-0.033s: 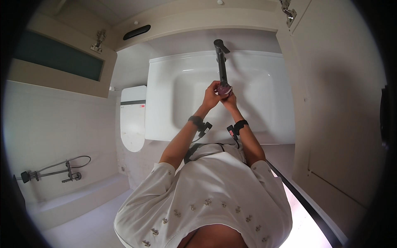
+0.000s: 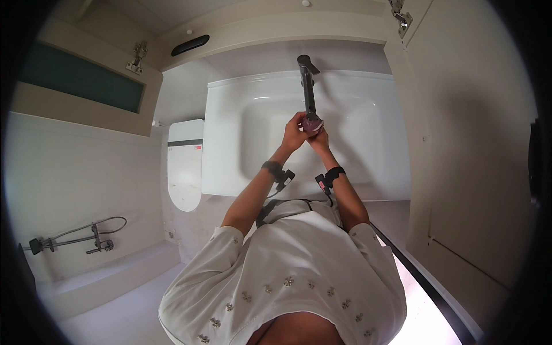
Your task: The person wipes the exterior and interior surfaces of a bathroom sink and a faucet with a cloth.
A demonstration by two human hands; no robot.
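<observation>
left hand point(image 2: 294, 135) and right hand point(image 2: 318, 140) together, curled around 1 purple item point(image 2: 312, 125), dark faucet point(image 2: 308, 92) just beyond them; to their left, 1 red label point(image 2: 198, 148) on white toilet point(image 2: 184, 175), unreadable

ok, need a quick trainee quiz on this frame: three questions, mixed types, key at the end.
1. What do the left hand and the right hand hold together?
2. True or false: the elongated white toilet stands to the left of the glossy white rectangular basin.
3. Where is the outlet end of the dark grey metal lever tap?
A) Over the basin's far right corner
B) Above the toilet
C) Right by the two hands

Key:
1. A small purplish object; its exact kind is too small to tell.
2. True.
3. C.
</observation>
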